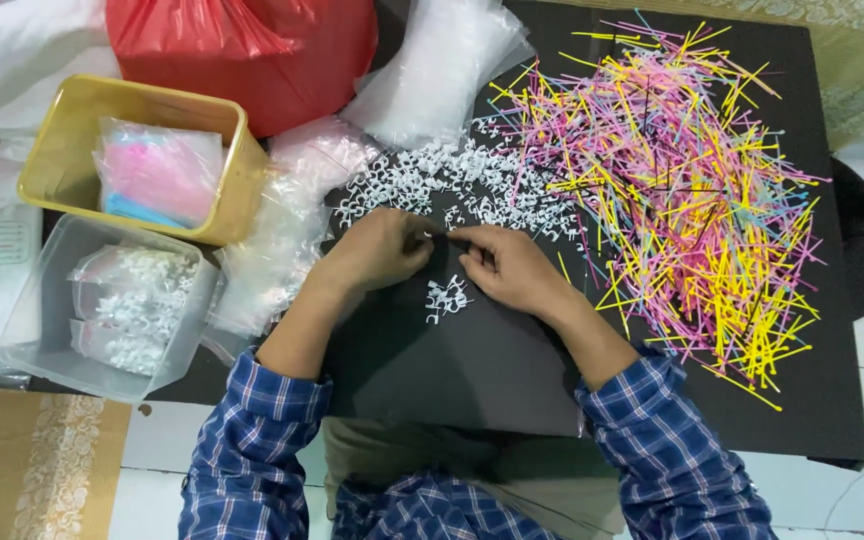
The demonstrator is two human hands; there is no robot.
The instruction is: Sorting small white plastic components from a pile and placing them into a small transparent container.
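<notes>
Head view: both hands pinch what seems a thin dark stick, left hand (377, 250) and right hand (507, 265) closed together above a small finished cluster of white plastic clips (446, 297); bigger white clip heap (452, 185) and colourful stick pile (682, 180) remain unsorted.

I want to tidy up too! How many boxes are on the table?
2. A yellow box at the left holds a bag of pink and blue pieces; a clear box in front of it holds bags of small white pieces. More could be hidden under the plastic bags.
</notes>
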